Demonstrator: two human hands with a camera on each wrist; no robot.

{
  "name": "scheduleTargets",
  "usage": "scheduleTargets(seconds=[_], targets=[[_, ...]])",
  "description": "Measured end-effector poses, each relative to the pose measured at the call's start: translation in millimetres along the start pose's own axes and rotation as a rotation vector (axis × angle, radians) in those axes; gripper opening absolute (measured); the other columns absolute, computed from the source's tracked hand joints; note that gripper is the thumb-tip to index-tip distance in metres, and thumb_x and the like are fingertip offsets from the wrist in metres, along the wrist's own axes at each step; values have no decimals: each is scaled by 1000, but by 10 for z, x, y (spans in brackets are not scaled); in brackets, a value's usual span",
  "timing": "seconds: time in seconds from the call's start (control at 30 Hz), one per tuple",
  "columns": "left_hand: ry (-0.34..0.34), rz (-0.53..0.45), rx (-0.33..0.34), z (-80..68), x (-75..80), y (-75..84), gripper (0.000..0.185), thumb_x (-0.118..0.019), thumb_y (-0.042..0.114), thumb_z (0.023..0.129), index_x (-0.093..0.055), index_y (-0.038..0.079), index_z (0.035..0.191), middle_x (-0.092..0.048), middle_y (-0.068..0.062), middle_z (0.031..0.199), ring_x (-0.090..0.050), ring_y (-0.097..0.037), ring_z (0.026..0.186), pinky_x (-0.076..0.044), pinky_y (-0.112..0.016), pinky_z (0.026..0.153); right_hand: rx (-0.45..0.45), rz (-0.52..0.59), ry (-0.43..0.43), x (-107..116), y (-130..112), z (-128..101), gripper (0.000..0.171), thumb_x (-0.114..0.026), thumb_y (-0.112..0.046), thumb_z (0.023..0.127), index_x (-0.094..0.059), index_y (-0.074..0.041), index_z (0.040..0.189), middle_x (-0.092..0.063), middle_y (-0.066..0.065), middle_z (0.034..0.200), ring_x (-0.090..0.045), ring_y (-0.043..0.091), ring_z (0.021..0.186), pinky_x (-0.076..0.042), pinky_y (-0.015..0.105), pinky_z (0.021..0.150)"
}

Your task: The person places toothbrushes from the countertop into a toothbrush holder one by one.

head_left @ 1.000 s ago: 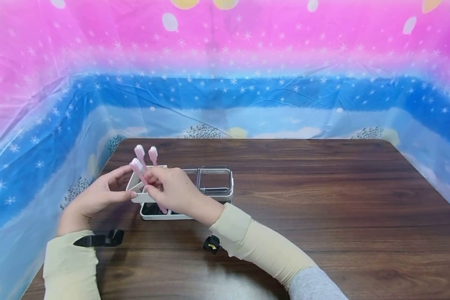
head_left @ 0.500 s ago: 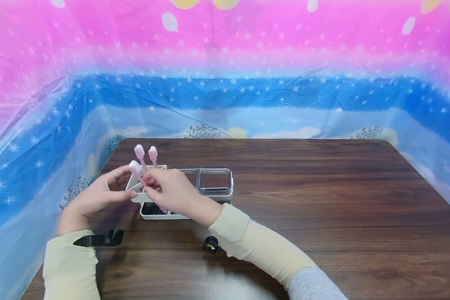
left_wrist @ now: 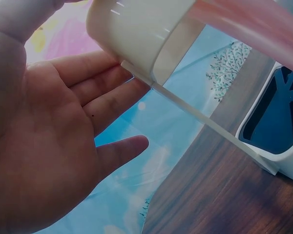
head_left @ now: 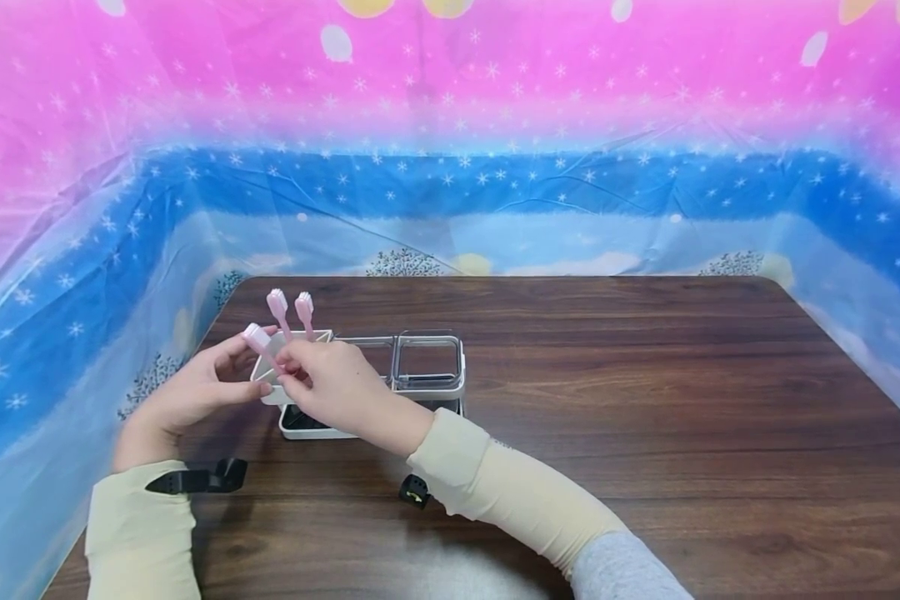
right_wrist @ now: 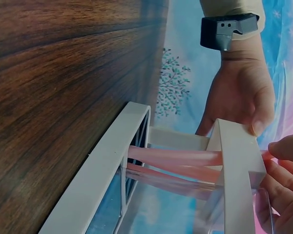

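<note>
1. The counter (head_left: pixel 607 400) fills the lower half of the head view. Its right and centre stretch is bare dark wood, so that is where room to move lies. Its far edge and left edge run close to the starry plastic sheet (head_left: pixel 450 192), which rises like a wall on three sides and hems in the left of the frame.

2. The white organiser (head_left: pixel 378 379) sits left of centre, near the counter's left edge. Its left-hand cup (head_left: pixel 270 375) is tipped toward the left, and two clear compartments (head_left: pixel 429 360) stand to the right of it with nothing visible inside.

3. Two pink toothbrushes (head_left: pixel 291 312) already stand in the cup, heads up. The third toothbrush (head_left: pixel 258 343) seems only partly in: it leans out to the upper left, its head above the rim. Judging by this, seating that last brush and righting the cup is what remains.

4. The left hand (head_left: pixel 195 392) steadies the cup from the left, thumb and fingertips lightly curled against its wall, the palm otherwise relaxed in the left wrist view.

5. The right hand (head_left: pixel 330 383) has its grip pinched on the third toothbrush's handle, just over the cup; the hands almost meet there, leaving little slack.
</note>
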State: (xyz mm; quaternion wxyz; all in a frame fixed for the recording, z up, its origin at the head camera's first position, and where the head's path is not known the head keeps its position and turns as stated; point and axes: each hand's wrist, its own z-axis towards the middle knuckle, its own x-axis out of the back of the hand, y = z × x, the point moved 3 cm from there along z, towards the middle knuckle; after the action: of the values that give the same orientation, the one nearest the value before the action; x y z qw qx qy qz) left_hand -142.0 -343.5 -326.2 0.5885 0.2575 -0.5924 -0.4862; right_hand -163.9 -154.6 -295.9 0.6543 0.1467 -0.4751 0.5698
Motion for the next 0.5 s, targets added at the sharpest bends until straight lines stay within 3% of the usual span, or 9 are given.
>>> scheduleTargets(seconds=[0.2,0.33,0.43,0.5], targets=[[2,11,11,-20,15,-17,62,-63,1,88,-38,1,144,-59,20,120,-51,6,113,-45,-15,85,21,-49,6,-23,-24,9,10,-62,-14,93,-66,-9,100,-72,-4,93,-62,2,76,-43,9,70],[-5,-3,20,-37,25,-34,60,-62,1,90,-38,-1,144,-50,19,134,-43,10,120,-43,-12,88,35,-31,-3,-36,-14,0,12,-62,-15,93,-66,-9,103,-71,-3,94,-64,3,80,-45,10,72],[1,30,19,-35,48,-18,62,-63,2,90,-36,-3,145,-42,4,148,-41,12,122,-42,-12,89,59,7,3,6,24,-64,16,-63,-15,92,-66,-8,107,-70,-1,94,-64,7,82,-45,13,74],[23,126,47,-49,93,42,69,-65,7,90,-31,1,149,-37,-9,151,-43,5,125,-43,-17,93,81,41,27,89,76,-158,21,-63,-15,92,-66,-6,111,-70,2,99,-65,11,90,-47,16,81]])
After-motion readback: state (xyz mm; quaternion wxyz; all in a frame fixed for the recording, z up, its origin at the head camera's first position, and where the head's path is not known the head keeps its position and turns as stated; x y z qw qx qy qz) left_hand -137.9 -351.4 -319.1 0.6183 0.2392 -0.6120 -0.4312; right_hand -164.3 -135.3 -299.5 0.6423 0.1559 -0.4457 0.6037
